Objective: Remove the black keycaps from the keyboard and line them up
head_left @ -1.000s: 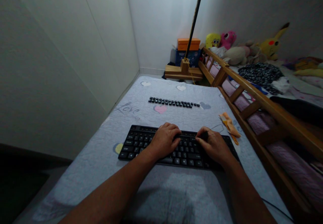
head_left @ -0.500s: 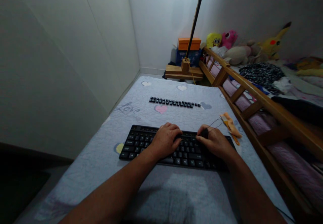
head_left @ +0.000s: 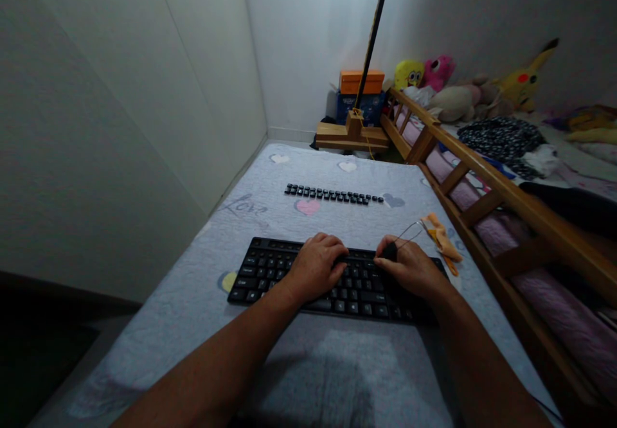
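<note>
A black keyboard point(head_left: 263, 274) lies on the patterned bedspread in front of me. My left hand point(head_left: 318, 264) rests over its middle, fingers bent and thumb apart, touching the top rows of keys. Above the right part, my right hand point(head_left: 412, 267) is closed around the black handle of a wire keycap puller point(head_left: 389, 252). The puller's thin wire loops point up and away from the keyboard. My right hand and forearm hide much of the number pad. Beyond the keyboard, loose black keycaps point(head_left: 332, 195) lie in two rows.
Right of the keyboard lies an orange cloth point(head_left: 446, 243) with an orange-handled tool point(head_left: 450, 266). A wooden bed rail point(head_left: 482, 151) runs along the right side, with plush toys behind it. A wooden lamp base point(head_left: 337, 135) stands past the far edge; a pale cabinet point(head_left: 144, 107) borders the left.
The wire loops of the puller have tilted slightly within my right hand. My left hand and the loose keycaps stay where they were.
</note>
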`<state>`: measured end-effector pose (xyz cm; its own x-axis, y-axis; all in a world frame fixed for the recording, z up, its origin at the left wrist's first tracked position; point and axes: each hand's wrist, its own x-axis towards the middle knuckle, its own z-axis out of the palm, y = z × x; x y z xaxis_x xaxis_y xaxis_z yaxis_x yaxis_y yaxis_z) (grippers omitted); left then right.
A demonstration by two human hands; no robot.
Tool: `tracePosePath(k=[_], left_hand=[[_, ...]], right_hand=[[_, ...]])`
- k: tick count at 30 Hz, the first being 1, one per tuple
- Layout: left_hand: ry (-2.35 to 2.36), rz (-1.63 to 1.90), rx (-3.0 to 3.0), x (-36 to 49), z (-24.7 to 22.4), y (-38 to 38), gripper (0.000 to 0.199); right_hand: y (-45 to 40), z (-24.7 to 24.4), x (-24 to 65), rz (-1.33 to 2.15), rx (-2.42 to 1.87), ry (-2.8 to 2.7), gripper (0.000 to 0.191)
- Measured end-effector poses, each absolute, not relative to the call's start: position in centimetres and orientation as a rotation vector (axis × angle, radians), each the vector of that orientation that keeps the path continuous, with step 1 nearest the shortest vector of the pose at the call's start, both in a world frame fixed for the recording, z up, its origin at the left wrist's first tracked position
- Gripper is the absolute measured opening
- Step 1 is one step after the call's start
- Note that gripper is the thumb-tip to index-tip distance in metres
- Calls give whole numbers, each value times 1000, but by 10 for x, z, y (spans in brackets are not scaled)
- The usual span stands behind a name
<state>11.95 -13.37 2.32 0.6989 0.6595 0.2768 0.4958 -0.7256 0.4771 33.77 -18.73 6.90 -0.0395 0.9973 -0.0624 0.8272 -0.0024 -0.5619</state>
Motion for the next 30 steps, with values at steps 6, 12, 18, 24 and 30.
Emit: tracePosePath(k=[6,12,18,24,30], left_hand=[[902,624,2539,120,24,-134,23],[899,624,2534,120,24,-134,23],[909,610,2524,120,24,-134,22],[910,598,2524,120,26,-134,23],[904,607,2527,120,25,-134,23]], right_hand=[[-200,64,329,534,-1933,-1866,6],[-207,65,325,481,-1933,-1845,6],[-204,64,328,504,-1929,-1857,7],[-210,61,323,437,-1899,-1904,6],[-208,64,327,532,-1904,-1858,7]])
